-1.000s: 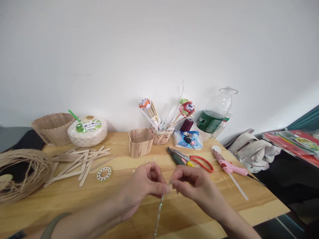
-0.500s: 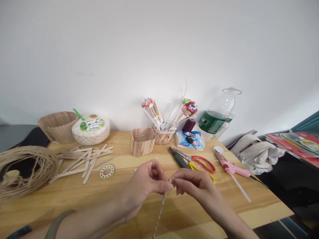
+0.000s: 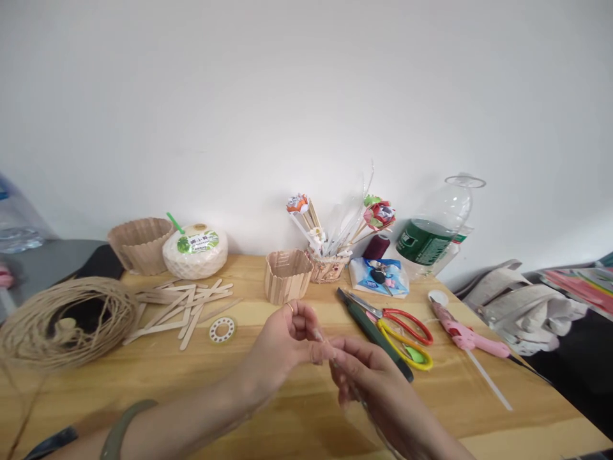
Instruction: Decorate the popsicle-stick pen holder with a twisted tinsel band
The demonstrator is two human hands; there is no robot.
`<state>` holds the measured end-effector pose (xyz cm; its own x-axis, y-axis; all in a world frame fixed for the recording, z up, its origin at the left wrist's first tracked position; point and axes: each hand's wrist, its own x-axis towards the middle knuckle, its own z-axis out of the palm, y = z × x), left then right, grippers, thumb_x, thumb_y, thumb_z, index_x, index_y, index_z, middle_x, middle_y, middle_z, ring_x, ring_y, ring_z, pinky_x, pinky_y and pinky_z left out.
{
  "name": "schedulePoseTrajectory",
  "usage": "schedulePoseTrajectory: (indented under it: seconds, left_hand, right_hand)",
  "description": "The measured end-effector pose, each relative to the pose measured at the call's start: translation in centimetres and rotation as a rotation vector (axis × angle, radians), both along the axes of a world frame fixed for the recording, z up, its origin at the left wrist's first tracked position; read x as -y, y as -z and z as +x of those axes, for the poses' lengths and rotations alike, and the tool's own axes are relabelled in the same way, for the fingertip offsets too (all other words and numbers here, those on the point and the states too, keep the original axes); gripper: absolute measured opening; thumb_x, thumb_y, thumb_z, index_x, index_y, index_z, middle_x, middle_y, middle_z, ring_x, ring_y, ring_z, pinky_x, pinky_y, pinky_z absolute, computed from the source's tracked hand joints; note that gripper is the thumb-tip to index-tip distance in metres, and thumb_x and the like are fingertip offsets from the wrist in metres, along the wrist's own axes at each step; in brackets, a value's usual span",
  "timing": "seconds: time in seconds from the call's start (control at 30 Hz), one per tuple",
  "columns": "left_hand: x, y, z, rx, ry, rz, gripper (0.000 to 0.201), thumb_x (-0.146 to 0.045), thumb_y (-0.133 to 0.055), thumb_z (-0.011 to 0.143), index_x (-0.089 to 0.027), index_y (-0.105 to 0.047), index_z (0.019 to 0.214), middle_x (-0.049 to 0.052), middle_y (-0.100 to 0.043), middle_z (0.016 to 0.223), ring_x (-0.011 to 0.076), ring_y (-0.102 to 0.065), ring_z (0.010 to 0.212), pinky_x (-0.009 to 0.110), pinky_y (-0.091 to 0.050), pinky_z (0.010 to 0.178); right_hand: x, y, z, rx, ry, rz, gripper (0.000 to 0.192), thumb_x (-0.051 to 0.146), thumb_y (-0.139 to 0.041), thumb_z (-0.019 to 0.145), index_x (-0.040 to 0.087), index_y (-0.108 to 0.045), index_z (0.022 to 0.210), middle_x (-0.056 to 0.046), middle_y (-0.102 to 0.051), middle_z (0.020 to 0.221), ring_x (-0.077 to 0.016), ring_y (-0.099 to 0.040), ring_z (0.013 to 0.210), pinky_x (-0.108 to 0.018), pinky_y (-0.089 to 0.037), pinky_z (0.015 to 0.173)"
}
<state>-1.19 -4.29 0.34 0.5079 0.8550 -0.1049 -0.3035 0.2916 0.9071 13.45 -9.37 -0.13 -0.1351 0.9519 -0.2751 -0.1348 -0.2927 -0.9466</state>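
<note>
Above the front of the table, my left hand point(image 3: 285, 345) and my right hand point(image 3: 371, 377) meet fingertip to fingertip. A thin braided cord point(image 3: 358, 395) runs between them. My left thumb and fingers pinch it near its end, where a small tip shows at the forefinger. The right thumb and forefinger close on it just beside, and the rest trails down under the right palm, partly hidden. Behind the hands stands a small craft-stick basket point(image 3: 287, 278). Scissors point(image 3: 405, 326) with red and yellow handles lie right of my hands, next to a dark green tool point(image 3: 371, 329).
Left on the wooden table point(image 3: 191, 383) are a twine coil point(image 3: 105, 338), loose craft sticks point(image 3: 191, 306), a tape roll point(image 3: 223, 329), a wrapped coconut point(image 3: 196, 255) and a larger basket point(image 3: 141, 246). A pink glue gun point(image 3: 472, 335) and bottle point(image 3: 428, 239) are right.
The cord's hanging length has swung from below my left hand to beneath my right palm. My right hand has turned and dropped slightly. The view has shifted left.
</note>
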Motion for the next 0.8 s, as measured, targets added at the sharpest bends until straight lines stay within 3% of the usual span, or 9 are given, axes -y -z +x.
schedulePoseTrajectory:
  seconds: [0.1,0.17,0.23,0.33,0.4,0.5,0.57,0.67,0.8]
  left_hand:
    - [-1.4,0.5,-2.0,-0.139,-0.007,0.171,0.047,-0.016,-0.080,0.048,-0.017,-0.050,0.085,0.002,-0.060,0.084,0.0158,-0.056,0.075,0.029,-0.044,0.069]
    - [-3.3,0.6,-3.5,-0.391,-0.135,0.419,0.039,-0.019,-0.075,0.059,-0.019,-0.055,0.092,0.005,-0.060,0.096,0.0196,-0.055,0.089,0.034,-0.041,0.083]
    - [-5.8,0.7,-4.8,-0.600,-0.170,0.755,0.024,-0.016,-0.068,0.067,-0.018,-0.060,0.089,0.008,-0.060,0.106,0.0234,-0.048,0.109,0.038,-0.030,0.098]
    - [-9.5,0.9,-5.6,-0.747,-0.057,1.009,0.039,-0.007,-0.065,0.064,-0.021,-0.060,0.101,0.008,-0.057,0.119,0.0249,-0.026,0.130,0.042,-0.015,0.106]
    - [-11.2,1.2,-5.5,-0.766,-0.016,1.022,0.033,-0.002,-0.062,0.063,-0.022,-0.063,0.089,0.005,-0.064,0.109,0.0247,-0.032,0.127,0.046,-0.002,0.107]
    - [-12.3,1.2,-5.3,-0.756,-0.001,0.993,0.018,-0.006,-0.062,0.065,-0.022,-0.065,0.073,0.002,-0.068,0.093,0.0250,-0.046,0.114,0.050,0.003,0.105]
    - [-12.2,0.8,-5.4,-0.730,-0.015,0.959,0.013,-0.013,-0.066,0.065,-0.022,-0.066,0.075,0.002,-0.068,0.095,0.0249,-0.051,0.105,0.050,-0.004,0.105]
    - [-11.2,-0.1,-5.9,-0.681,-0.049,0.886,0.018,-0.022,-0.066,0.069,-0.021,-0.067,0.087,0.006,-0.066,0.098,0.0236,-0.055,0.096,0.043,-0.026,0.099]
    - [-8.5,-1.4,-7.1,-0.596,-0.012,0.767,0.021,-0.027,-0.063,0.073,-0.018,-0.066,0.093,0.005,-0.066,0.096,0.0211,-0.057,0.090,0.032,-0.040,0.084]
  right_hand:
    - [-0.8,0.1,1.1,0.049,-0.020,-0.012,0.040,0.052,-0.066,0.068,0.013,-0.057,0.070,0.008,-0.033,0.050,-0.0031,-0.023,0.041,-0.017,-0.018,0.037]
    - [-1.6,-0.3,1.8,0.166,-0.030,0.031,0.038,0.051,-0.062,0.072,0.013,-0.058,0.075,0.010,-0.028,0.049,-0.0033,-0.018,0.041,-0.019,-0.012,0.038]
    - [-2.6,-0.9,2.0,0.352,-0.025,0.139,0.034,0.048,-0.057,0.078,0.014,-0.059,0.077,0.008,-0.029,0.052,-0.0045,-0.020,0.044,-0.020,-0.014,0.040]
    - [-4.4,-1.7,1.1,0.616,-0.041,0.382,0.027,0.040,-0.053,0.083,0.016,-0.058,0.074,0.004,-0.043,0.061,-0.0080,-0.036,0.054,-0.021,-0.027,0.048]
    - [-5.5,-1.9,0.2,0.721,-0.063,0.545,0.022,0.035,-0.052,0.084,0.017,-0.058,0.073,0.002,-0.050,0.066,-0.0109,-0.043,0.062,-0.022,-0.033,0.055]
    - [-6.9,-1.5,-0.7,0.826,-0.081,0.697,0.021,0.030,-0.049,0.086,0.018,-0.056,0.071,0.001,-0.050,0.064,-0.0125,-0.045,0.061,-0.023,-0.034,0.055]
    - [-7.5,-1.0,-1.0,0.856,-0.082,0.733,0.023,0.028,-0.045,0.088,0.018,-0.054,0.069,0.001,-0.049,0.063,-0.0128,-0.044,0.061,-0.024,-0.033,0.054]
    - [-8.1,-0.9,-1.0,0.848,-0.080,0.757,0.023,0.027,-0.040,0.090,0.018,-0.050,0.071,0.001,-0.048,0.065,-0.0131,-0.044,0.062,-0.024,-0.034,0.056]
    - [-7.6,-2.2,-1.2,0.779,-0.162,0.784,0.021,0.028,-0.039,0.091,0.019,-0.049,0.075,0.001,-0.049,0.069,-0.0128,-0.044,0.065,-0.023,-0.035,0.059]
